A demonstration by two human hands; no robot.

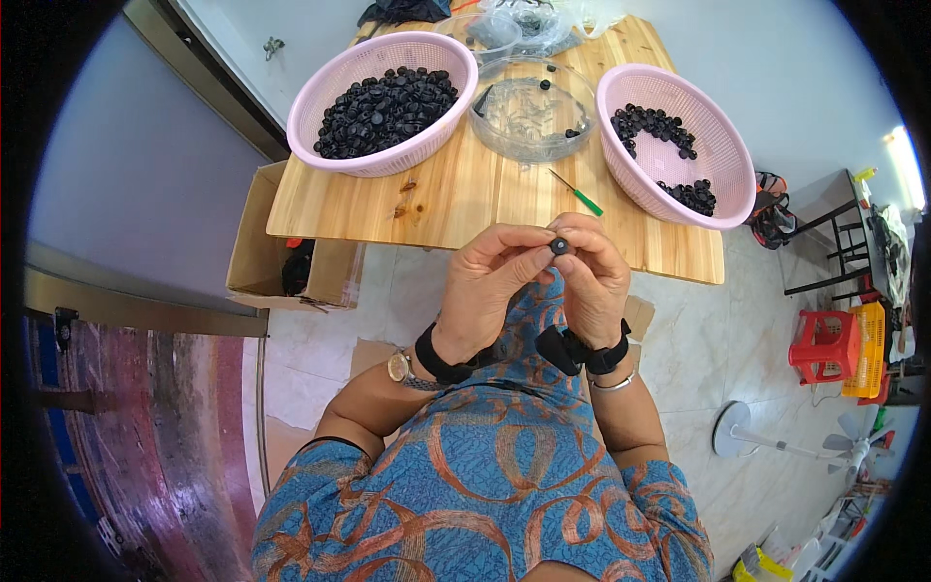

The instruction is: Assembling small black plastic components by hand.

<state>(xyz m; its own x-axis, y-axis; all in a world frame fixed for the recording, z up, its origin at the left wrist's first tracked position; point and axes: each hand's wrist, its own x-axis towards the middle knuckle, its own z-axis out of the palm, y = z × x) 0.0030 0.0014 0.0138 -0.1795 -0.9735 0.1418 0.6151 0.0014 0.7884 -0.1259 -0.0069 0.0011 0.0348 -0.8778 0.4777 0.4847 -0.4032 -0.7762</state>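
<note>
Black cap (pixel 560 246) pinched between left hand (pixel 490 281) and right hand (pixel 593 281) fingertips | near table edge (pixel 504 233) | pink baskets (pixel 383 160) far

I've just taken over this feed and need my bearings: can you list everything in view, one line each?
table: one, light wood, ahead
left basket: one, pink, heaped with small black parts
right basket: one, pink, fewer black parts
clear bowl: one, transparent, between the baskets
screwdriver: one, green handle, on the table
cardboard box: one, brown, on the floor at left
stool: one, red, on the floor at right
left hand: fingers on a small black part
right hand: fingers pinch the same part
</note>
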